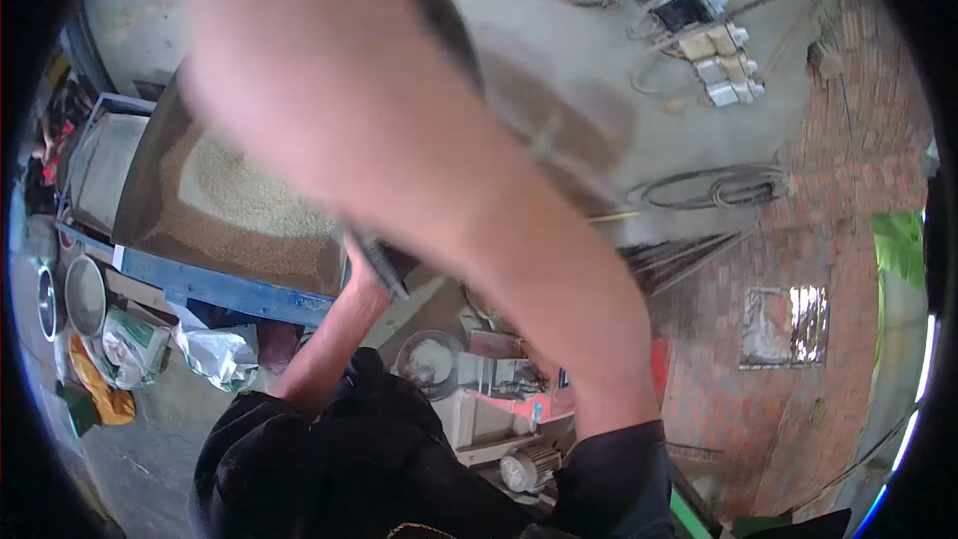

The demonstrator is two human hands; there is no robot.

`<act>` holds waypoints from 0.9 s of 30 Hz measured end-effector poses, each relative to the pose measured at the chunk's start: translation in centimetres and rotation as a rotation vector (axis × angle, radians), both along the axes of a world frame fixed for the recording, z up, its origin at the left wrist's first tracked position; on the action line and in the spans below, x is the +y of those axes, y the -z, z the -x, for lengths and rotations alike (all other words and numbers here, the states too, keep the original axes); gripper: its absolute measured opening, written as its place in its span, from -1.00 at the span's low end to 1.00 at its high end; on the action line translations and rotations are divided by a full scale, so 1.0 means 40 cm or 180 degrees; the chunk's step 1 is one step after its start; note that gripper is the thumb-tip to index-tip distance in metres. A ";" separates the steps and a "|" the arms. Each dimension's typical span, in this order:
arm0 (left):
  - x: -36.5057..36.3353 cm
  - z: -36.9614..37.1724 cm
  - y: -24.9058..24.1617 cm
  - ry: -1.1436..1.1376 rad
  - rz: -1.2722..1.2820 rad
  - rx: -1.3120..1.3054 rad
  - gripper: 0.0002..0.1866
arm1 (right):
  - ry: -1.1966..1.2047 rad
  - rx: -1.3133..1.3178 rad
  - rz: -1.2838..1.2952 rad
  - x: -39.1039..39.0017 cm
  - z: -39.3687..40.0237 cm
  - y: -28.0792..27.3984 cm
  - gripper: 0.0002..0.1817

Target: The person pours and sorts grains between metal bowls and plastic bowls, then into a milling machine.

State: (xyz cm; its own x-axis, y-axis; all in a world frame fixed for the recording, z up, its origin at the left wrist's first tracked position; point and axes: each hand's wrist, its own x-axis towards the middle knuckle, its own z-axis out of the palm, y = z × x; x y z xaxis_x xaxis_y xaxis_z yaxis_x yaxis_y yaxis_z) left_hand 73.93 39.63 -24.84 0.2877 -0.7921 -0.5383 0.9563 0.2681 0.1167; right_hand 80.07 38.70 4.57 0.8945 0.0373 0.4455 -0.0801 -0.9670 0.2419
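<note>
Bare right forearm crosses the view in front of a grain-filled hopper

The person's right forearm (499, 220), blurred and close to the lens, rises from a black sleeve (619, 474) at the lower right of centre and runs off the top edge at the upper left. Its hand end is too blurred and cut off to make out, so its grip cannot be told. The left hand (364, 271), left of centre, lies against a dark object with a straight grey edge (387, 271); its fingers are mostly hidden, so how far they are closed cannot be told. The forearm covers most of that object. A dark curved shape (451, 30) shows past the arm at upper centre; whether it belongs to the same object is unclear.

At left of centre, next to the left hand, stands a blue-framed hopper (230, 284). Grain (244, 190) lies in it, pale in the middle and browner around, partly covered by the forearm.

Round metal basins (86, 296), a crumpled white bag (220, 354) and an orange sack (103, 384) sit at lower left. A bowl of white material (430, 362) is below centre, and a finned electric motor (529, 467) is at bottom centre. Switch boxes (689, 8) and a coil of cable (714, 187) appear at upper right, above a brick surface (699, 419).
</note>
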 end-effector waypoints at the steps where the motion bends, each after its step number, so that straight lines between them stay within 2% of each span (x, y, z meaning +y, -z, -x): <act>1: -0.014 -0.004 -0.008 -0.0080 0.0128 0.0052 -0.51 | -0.0209 0.0009 0.0137 0.031 -0.004 0.007 -0.67; 9: -0.017 -0.148 -0.080 -0.1108 0.0227 -0.0435 -0.49 | -0.1120 -0.0295 0.0947 0.176 -0.016 0.039 -0.60; 10: -0.003 -0.175 -0.080 -0.1293 0.0127 -0.0550 -0.49 | -0.0800 -0.0049 0.0648 0.222 -0.044 0.070 -0.60; 12: 0.034 -0.211 -0.075 -0.1618 -0.0146 -0.0785 -0.48 | -0.0663 0.0638 0.0139 0.264 -0.076 0.100 -0.59; 14: 0.054 -0.201 -0.097 -0.1623 -0.0368 -0.0927 -0.48 | -0.0707 0.1021 -0.0096 0.256 -0.070 0.099 -0.59; 16: 0.046 -0.171 -0.082 -0.1622 -0.0527 -0.1100 -0.47 | -0.1195 0.1363 -0.0128 0.199 -0.037 0.080 -0.65; 17: 0.018 -0.154 -0.083 -0.1584 -0.0614 -0.1215 -0.47 | -0.0844 -0.0288 0.0030 0.145 0.019 0.075 -0.70; 19: -0.028 -0.116 -0.082 -0.1515 -0.0786 -0.1473 -0.46 | -0.0735 -0.0801 -0.0136 0.040 0.052 0.065 -0.73; 20: -0.053 -0.094 -0.091 -0.1455 -0.0868 -0.1650 -0.46 | -0.0427 -0.0900 -0.0100 -0.028 0.064 0.056 -0.73; 22: -0.082 -0.058 -0.075 -0.1363 -0.1039 -0.1999 -0.45 | -0.0569 -0.0846 -0.0775 -0.165 0.084 0.060 -0.77; 23: -0.096 -0.040 -0.068 -0.1357 -0.1125 -0.2147 -0.45 | -0.0342 -0.0970 -0.0771 -0.248 0.128 0.064 -0.77; 25: -0.138 -0.015 -0.069 -0.1581 -0.1497 -0.2571 -0.48 | -0.0012 -0.0919 -0.1727 -0.420 0.229 0.085 -0.76; 26: -0.160 -0.004 -0.072 -0.1755 -0.1740 -0.2793 -0.51 | 0.0046 -0.1390 -0.2201 -0.510 0.305 0.113 -0.78; 27: -0.159 -0.001 -0.039 -0.1407 -0.2096 -0.3766 -0.42 | 0.0021 -0.2164 -0.2644 -0.595 0.390 0.169 -0.77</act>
State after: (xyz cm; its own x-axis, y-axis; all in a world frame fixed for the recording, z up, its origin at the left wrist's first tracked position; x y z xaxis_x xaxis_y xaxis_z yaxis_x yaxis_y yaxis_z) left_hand 73.97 33.28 -23.30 0.9739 -0.2236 -0.0390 0.0622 0.0980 0.9932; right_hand 64.49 14.90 -2.20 0.4484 -0.5106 0.7337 0.0441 -0.8072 -0.5886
